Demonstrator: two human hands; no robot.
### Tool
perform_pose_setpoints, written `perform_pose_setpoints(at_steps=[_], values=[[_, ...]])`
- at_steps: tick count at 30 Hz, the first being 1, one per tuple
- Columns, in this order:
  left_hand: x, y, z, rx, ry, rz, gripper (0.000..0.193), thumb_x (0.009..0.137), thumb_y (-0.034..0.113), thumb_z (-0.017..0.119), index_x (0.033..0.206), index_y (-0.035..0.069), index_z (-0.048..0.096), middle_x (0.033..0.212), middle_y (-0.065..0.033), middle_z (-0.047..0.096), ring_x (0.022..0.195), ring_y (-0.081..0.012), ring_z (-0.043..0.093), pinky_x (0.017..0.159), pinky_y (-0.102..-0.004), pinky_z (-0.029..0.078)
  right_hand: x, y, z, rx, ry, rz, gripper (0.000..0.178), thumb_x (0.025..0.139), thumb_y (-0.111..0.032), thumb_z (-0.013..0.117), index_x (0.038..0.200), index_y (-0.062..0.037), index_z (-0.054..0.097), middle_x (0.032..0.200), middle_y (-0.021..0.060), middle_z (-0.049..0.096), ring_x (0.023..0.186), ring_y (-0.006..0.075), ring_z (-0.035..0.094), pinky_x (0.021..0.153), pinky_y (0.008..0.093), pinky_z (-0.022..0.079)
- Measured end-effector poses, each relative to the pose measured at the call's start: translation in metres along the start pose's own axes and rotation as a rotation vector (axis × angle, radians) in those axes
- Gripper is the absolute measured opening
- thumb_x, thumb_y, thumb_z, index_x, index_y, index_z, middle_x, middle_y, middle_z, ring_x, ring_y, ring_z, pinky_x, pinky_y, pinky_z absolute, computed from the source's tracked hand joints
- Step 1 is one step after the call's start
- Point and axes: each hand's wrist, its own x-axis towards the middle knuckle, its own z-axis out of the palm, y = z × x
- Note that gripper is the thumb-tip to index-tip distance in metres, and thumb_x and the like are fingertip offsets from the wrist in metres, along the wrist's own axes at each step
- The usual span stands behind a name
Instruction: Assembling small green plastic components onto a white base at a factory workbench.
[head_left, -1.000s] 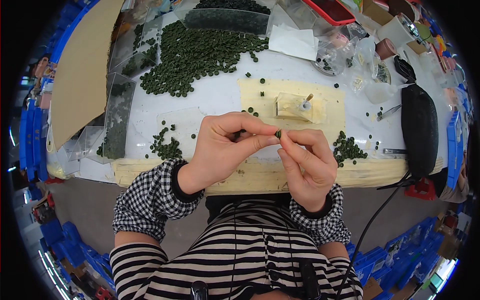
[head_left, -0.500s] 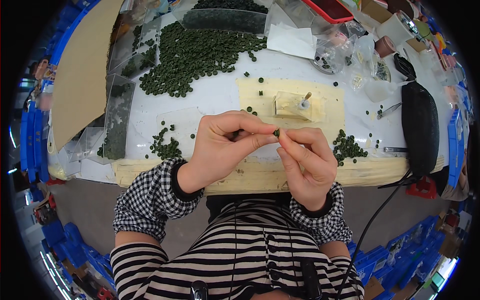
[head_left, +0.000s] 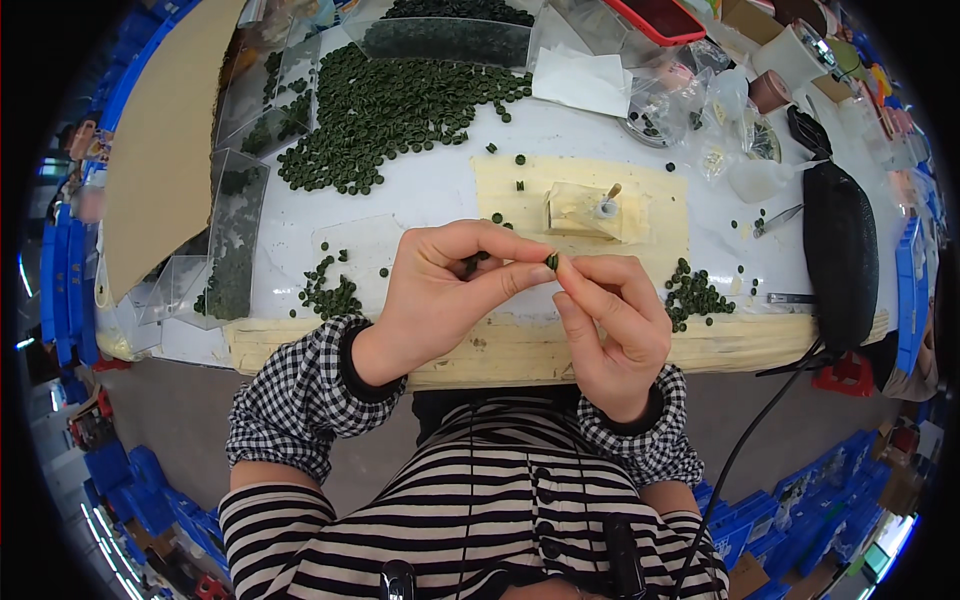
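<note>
Above the near edge of the table, my two hands meet fingertip to fingertip. A small dark green grooved round piece (head_left: 552, 261) is pinched there. My left hand (head_left: 432, 290) grips it between thumb and forefinger, and more dark green pieces (head_left: 474, 264) show under its curled fingers. From the other side, my right hand (head_left: 622, 322) presses its fingertips against the same piece. Just beyond the hands stands a tape-wrapped block (head_left: 575, 213) with a small stick upright in a pale tube. Loose pieces lie in a small pile (head_left: 332, 290) at left and another (head_left: 694, 296) at right.
A large heap of green pieces (head_left: 385, 115) spreads at the far left beside clear plastic bins (head_left: 238, 225). White paper (head_left: 582, 82), a red-cased phone (head_left: 660, 18) and plastic bags (head_left: 725, 110) lie at the back. A black pouch (head_left: 840, 250) and metal tweezers (head_left: 790, 298) are at right.
Almost nothing differs. Both hands keep the same pinch on the green piece, with only a slight shift of the fingers.
</note>
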Motion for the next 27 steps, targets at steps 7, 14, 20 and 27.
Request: perform_pose_setpoints(at_steps=[7,14,20,27], values=[[0.0002,0.0024,0.0013,0.013,0.009,-0.008,0.015,0.079,0.002,0.071,0.094,0.002,0.071,0.072,0.0049,0.061,0.058,0.0017,0.038,0.050,-0.0140,0.030,-0.0002,-0.0011,-0.0005,0.003,-0.004,0.015,0.032,0.072,0.008,0.069,0.103,-0.0006,0.069,0.093,0.0112,0.063,0.081,0.0224,0.060,0.070,0.0283,0.048],[-0.0002,0.0041,0.0008,0.025,0.000,-0.035,0.015,0.080,0.003,0.072,0.094,0.001,0.070,0.070,0.0070,0.059,0.056,0.0024,0.036,0.048,-0.0135,0.028,-0.0008,-0.0029,0.0000,-0.031,0.031,-0.002,0.032,0.072,0.007,0.069,0.103,-0.0018,0.070,0.092,0.0105,0.063,0.080,0.0220,0.059,0.069,0.0279,0.048],[-0.0009,0.0063,0.0015,0.033,-0.022,-0.030,0.016,0.080,0.000,0.071,0.096,0.001,0.070,0.076,0.0027,0.062,0.061,0.0000,0.040,0.054,-0.0151,0.033,-0.0016,-0.0010,0.0002,-0.089,0.057,-0.037,0.034,0.071,0.007,0.070,0.103,-0.0024,0.070,0.092,0.0104,0.063,0.080,0.0219,0.059,0.068,0.0281,0.048],[-0.0004,0.0032,-0.0006,0.046,-0.037,0.031,0.018,0.079,-0.001,0.070,0.097,0.002,0.070,0.077,0.0022,0.062,0.060,-0.0007,0.039,0.054,-0.0161,0.032,-0.0004,-0.0026,0.0008,-0.079,0.052,-0.041,0.033,0.071,0.007,0.070,0.103,-0.0024,0.070,0.091,0.0106,0.063,0.079,0.0220,0.059,0.068,0.0284,0.048]])
